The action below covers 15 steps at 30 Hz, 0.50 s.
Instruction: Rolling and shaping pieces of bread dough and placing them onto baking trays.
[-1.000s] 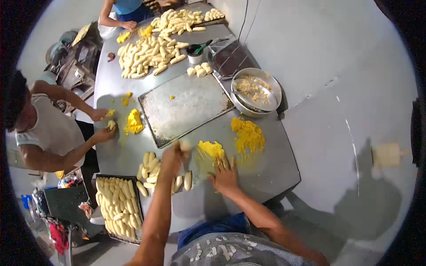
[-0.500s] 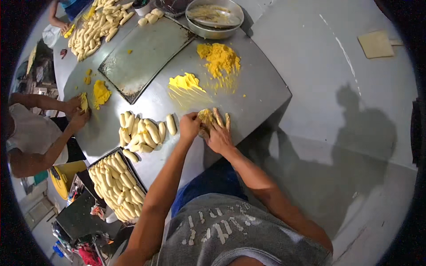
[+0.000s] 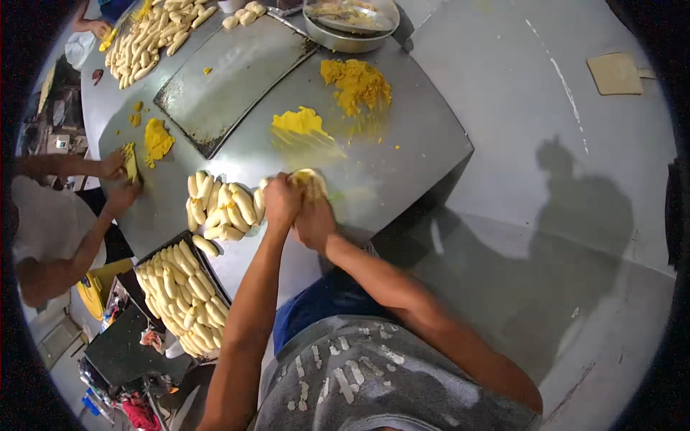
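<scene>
A flattened round of pale dough (image 3: 310, 181) with yellow filling on it lies at my fingers, close to the table's near edge. My left hand (image 3: 282, 201) is closed at the dough's left side, its fingertips hidden behind the knuckles. My right hand (image 3: 315, 223) is bent around the dough's lower edge, fingers mostly out of sight. Left of my hands is a heap of filled dough rolls (image 3: 228, 207). Farther up the table are a smear of smooth yellow paste (image 3: 300, 121) and a mound of crumbly orange-yellow filling (image 3: 356, 85).
A tray of packed dough rolls (image 3: 180, 291) sits at the near left. A flat metal sheet (image 3: 233, 75) and a steel bowl (image 3: 352, 43) stand farther back. On the left, a co-worker's hands (image 3: 118, 179) handle dough; another person's hand (image 3: 99, 29) is beside a far heap of rolls.
My hands have come together and shifted left, toward the rolls. The right fingers, spread on the table before, are now curled at a dough round. The co-worker's hands have moved apart.
</scene>
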{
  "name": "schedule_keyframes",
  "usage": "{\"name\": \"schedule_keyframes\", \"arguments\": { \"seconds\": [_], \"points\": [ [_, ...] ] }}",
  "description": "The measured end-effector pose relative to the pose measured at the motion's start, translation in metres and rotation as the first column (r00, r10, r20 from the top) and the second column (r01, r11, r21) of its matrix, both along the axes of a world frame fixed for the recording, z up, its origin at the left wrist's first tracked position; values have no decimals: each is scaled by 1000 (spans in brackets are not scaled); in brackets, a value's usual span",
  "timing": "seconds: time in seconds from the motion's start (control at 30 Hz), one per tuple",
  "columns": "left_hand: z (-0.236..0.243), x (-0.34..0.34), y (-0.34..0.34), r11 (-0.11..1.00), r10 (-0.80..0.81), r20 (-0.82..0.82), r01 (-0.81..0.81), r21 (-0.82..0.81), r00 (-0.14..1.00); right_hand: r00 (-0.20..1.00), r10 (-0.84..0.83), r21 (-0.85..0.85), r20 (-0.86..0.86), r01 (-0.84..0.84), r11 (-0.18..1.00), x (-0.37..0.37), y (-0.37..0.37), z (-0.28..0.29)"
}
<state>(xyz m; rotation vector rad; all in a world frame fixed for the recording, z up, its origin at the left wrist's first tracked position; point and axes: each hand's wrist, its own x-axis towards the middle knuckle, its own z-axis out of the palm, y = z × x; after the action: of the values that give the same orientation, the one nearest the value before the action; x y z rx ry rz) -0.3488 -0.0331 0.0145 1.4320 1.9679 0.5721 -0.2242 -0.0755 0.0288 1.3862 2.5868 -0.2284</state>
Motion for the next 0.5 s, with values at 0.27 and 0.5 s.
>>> {"name": "schedule_keyframes", "arguments": {
  "seconds": [0.27, 0.5],
  "points": [
    [-6, -2, -3, 992, 123, 69, -120, -47, 990, 970, -177, 114, -169, 198, 974, 113, 46, -21],
    [-33, 2, -8, 963, 267, 95, -269, 7, 959, 907, -169, 227, -385, 271, 936, 182, 235, 6]
  ]
}}
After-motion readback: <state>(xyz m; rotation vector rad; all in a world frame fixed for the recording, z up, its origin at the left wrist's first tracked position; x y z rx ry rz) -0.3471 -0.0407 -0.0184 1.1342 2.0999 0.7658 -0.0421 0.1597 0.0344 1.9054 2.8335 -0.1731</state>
